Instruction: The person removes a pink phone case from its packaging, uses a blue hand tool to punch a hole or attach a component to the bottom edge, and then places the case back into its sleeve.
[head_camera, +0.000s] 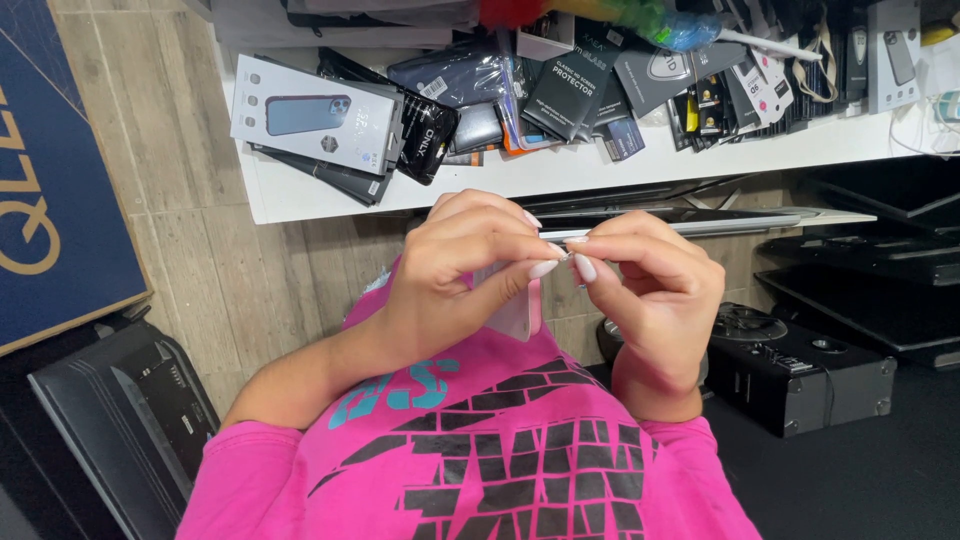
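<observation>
Shelf: heaped phone-case boxes and protector packs. Your left hand grips a pale pink phone, held upright before your chest. Your right hand pinches narrowly at its top edge.

A flat grey rectangular phone-case box lies on the white bench's left end, beside heaped dark protector packets; a blue cardboard carton stands far left.

boxes on shelf, hands before it
</observation>
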